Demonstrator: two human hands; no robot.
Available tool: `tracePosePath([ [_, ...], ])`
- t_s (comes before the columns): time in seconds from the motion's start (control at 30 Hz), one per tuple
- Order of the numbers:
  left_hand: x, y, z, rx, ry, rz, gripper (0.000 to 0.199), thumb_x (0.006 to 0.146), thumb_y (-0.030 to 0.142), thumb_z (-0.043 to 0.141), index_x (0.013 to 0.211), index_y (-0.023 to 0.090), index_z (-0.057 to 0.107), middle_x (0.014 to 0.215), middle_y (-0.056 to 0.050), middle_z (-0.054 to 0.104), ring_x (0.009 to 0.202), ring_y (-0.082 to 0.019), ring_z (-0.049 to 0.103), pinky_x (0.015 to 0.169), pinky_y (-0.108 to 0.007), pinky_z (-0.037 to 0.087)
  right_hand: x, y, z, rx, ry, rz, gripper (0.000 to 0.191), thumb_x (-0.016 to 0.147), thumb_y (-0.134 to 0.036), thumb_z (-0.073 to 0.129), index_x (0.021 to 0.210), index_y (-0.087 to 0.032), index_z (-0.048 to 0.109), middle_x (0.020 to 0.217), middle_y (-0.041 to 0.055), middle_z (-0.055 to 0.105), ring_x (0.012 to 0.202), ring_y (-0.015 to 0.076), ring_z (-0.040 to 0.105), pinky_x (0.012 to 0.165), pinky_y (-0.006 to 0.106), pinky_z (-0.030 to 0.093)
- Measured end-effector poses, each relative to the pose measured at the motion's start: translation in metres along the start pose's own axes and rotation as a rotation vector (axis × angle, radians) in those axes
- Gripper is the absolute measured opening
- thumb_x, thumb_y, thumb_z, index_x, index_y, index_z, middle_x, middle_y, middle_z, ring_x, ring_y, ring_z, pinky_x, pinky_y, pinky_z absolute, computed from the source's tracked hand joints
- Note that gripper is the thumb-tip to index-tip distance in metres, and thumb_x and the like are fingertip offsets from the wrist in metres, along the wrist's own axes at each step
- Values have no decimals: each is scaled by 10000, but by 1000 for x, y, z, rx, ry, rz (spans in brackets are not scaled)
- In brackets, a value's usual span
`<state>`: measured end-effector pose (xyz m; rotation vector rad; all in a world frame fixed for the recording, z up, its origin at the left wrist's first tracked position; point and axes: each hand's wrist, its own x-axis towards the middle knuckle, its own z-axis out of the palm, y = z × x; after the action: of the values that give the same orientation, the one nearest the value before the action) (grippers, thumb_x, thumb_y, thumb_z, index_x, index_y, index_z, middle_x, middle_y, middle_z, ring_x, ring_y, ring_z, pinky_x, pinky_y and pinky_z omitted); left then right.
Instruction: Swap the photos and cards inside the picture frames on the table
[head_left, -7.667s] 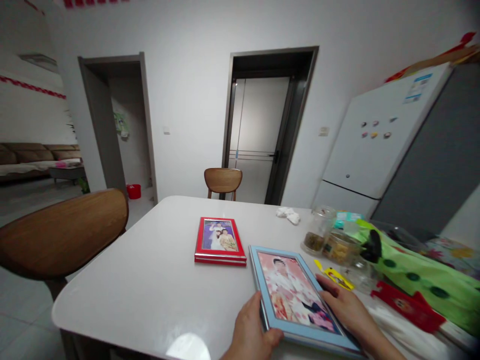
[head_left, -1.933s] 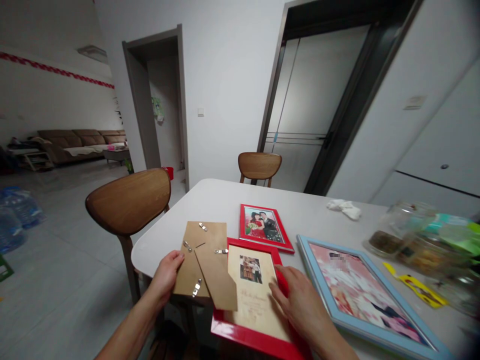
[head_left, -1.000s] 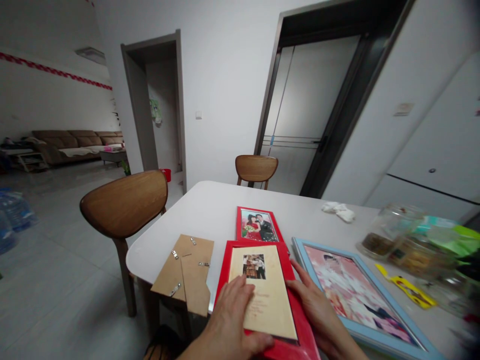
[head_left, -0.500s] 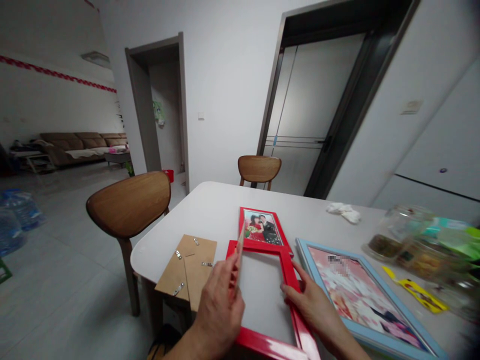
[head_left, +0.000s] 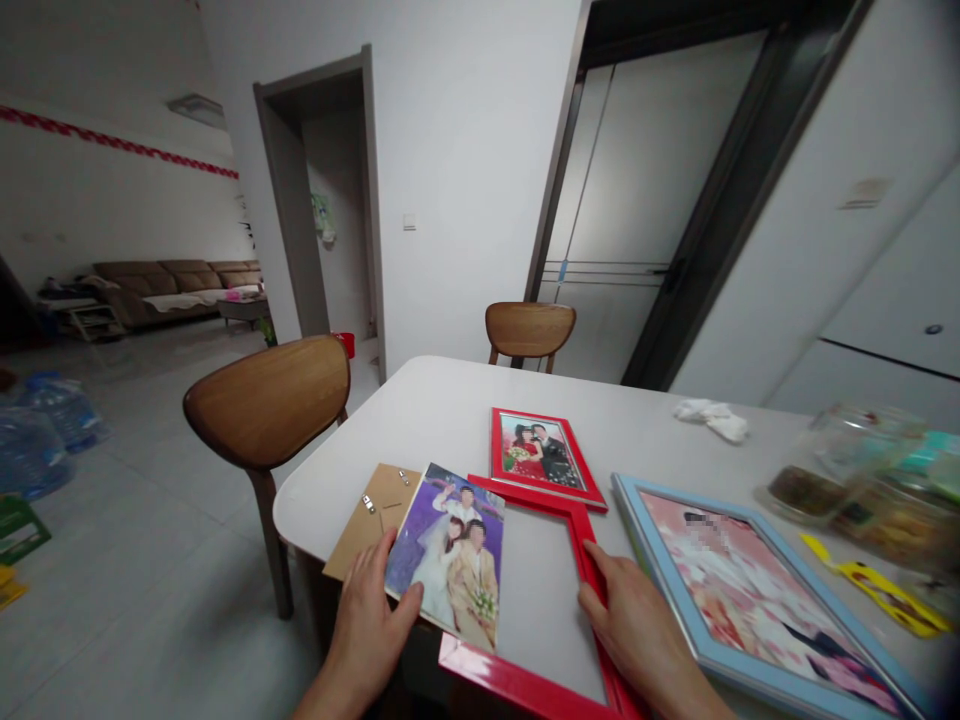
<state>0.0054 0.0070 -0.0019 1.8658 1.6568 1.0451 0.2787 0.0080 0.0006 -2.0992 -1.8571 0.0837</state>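
Observation:
My left hand point(head_left: 373, 608) grips the lower left edge of a wedding photo point(head_left: 454, 560), which lies tilted partly over a brown backing board point(head_left: 360, 520) with metal clips and over the left side of an empty red picture frame point(head_left: 517, 682). My right hand point(head_left: 630, 610) is closed on the right side of that red frame, thumb on the inner edge. Just beyond stands a second red frame with a couple's photo point(head_left: 544, 452), lying flat. To the right of my right hand lies a light blue framed picture point(head_left: 739, 580).
Glass jars point(head_left: 821, 470), a yellow packet-like item point(head_left: 889, 597) and crumpled white tissue point(head_left: 712, 418) are on the right of the white table point(head_left: 442, 400). Wooden chairs point(head_left: 274, 400) stand at its left and far sides. Large water bottles point(head_left: 64, 410) are on the floor.
My left hand has moved left and turned the photo from edge-on to face up, now covering part of the backing board. My right hand still holds the red frame.

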Motion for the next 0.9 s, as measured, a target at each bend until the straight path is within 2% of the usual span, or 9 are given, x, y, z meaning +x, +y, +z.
tracePosePath([
  [0.2, -7, -5, 7, 216, -55, 192, 510, 697, 189, 441, 1198, 119, 387, 1239, -121, 437, 1167, -255, 353, 984, -513, 192, 1, -2, 2, 8, 107, -47, 409, 705, -200, 383, 1051, -44, 536, 1023, 181, 542, 921, 259, 512, 843, 380, 369],
  [0.3, -9, 1, 3, 291, -94, 314, 542, 676, 143, 432, 1215, 145, 367, 1274, -113, 396, 1194, -253, 310, 981, -549, 151, 2, -18, 0, 191, 161, -82, 424, 719, -268, 395, 1088, -94, 509, 1111, 161, 507, 1012, 261, 465, 870, 393, 348],
  [0.37, -10, 8, -1, 322, -159, 385, 569, 655, 125, 434, 1220, 147, 364, 1292, -114, 369, 1206, -252, 288, 981, -550, 153, 3, -34, 2, 415, 41, -49, 463, 723, -299, 404, 1148, -123, 451, 1051, 132, 543, 924, 223, 522, 810, 361, 392],
  [0.47, -11, 18, -3, 342, -286, 431, 596, 626, 119, 443, 1218, 128, 374, 1297, -123, 356, 1209, -260, 280, 975, -543, 192, 8, -57, 9, 809, -196, 56, 558, 692, -273, 441, 1228, -157, 338, 819, 46, 586, 616, 146, 554, 571, 276, 432],
  [0.6, -9, 22, 7, 325, -328, 458, 657, 572, 73, 428, 1225, 119, 375, 1306, -120, 339, 1211, -261, 273, 980, -518, 216, 14, -86, 8, 1258, -245, 167, 706, 607, -138, 476, 1271, -114, 238, 497, -92, 425, 414, 81, 413, 416, 192, 323],
  [0.67, -4, 21, 12, 251, -279, 482, 693, 549, 41, 409, 1235, 128, 366, 1314, -109, 329, 1213, -251, 270, 983, -488, 238, 13, -99, -2, 1391, -185, 161, 732, 594, -116, 497, 1277, -126, 233, 501, -96, 432, 431, 72, 420, 435, 184, 332],
  [0.77, 6, 25, 12, -10, -149, 490, 607, 621, 42, 385, 1217, 153, 401, 1281, -86, 391, 1182, -215, 338, 977, -414, 293, 9, -111, -22, 1513, -122, 87, 743, 638, -207, 551, 1292, -196, 200, 694, -32, 566, 545, 94, 515, 512, 213, 403],
  [0.83, 13, 34, 8, -248, -52, 397, 472, 706, 94, 394, 1165, 173, 468, 1219, -70, 473, 1134, -203, 408, 973, -376, 307, 6, -112, -28, 1525, -88, 75, 715, 653, -309, 576, 1277, -211, 242, 844, 23, 592, 631, 123, 560, 564, 253, 441],
  [0.9, 16, 47, 6, -527, 21, 199, 352, 760, 191, 435, 1098, 162, 530, 1128, -78, 553, 1063, -223, 481, 946, -371, 338, 3, -108, -27, 1498, -81, 157, 652, 644, -365, 592, 1222, -185, 350, 912, 58, 593, 696, 151, 581, 605, 281, 460],
])
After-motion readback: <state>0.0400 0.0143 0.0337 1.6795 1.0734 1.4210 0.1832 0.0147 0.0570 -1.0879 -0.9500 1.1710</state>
